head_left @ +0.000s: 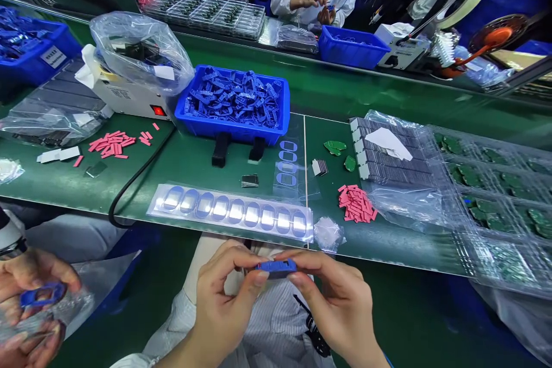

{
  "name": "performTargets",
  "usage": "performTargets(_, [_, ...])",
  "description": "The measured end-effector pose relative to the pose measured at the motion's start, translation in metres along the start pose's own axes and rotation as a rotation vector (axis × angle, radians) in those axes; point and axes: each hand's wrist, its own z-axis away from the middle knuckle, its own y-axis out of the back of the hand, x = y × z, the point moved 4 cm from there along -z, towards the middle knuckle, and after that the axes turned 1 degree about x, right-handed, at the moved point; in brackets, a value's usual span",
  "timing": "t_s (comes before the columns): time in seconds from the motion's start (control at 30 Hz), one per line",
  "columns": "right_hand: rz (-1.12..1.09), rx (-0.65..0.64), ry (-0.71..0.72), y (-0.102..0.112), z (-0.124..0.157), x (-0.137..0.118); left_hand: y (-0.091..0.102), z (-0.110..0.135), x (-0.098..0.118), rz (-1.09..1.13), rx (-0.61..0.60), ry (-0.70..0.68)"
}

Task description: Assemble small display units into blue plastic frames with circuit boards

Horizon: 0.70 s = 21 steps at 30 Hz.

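Between both hands, over my lap and just off the bench edge, is a small blue plastic housing (278,266). My left hand (228,293) pinches its left end with thumb and index finger, near a spot of red. The opposite end is gripped by my right hand (334,299) in the same way. Closest to the hands on the bench lies a sheet of oval stickers (235,213) with silvery centres. Beside it sits a crumpled piece of clear plastic (329,234).
A blue bin (233,131) heaped with blue housings stands mid-bench. Pink strips (357,203), green circuit boards (335,147) and clear trays (495,247) lie to the right. A black cable (138,175) hangs over the edge. At left, a co-worker's hands (30,282) hold a blue housing.
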Motion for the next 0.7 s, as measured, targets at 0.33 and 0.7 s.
performTargets(0.33, [0.114, 0.229, 0.119, -0.010, 0.007, 0.004, -0.010, 0.003, 0.004, 0.054, 0.060, -0.167])
performTargets(0.7, [0.070, 0.028, 0.285, 0.015, 0.007, 0.009, 0.000, -0.006, 0.000, 0.211, -0.287, 0.223])
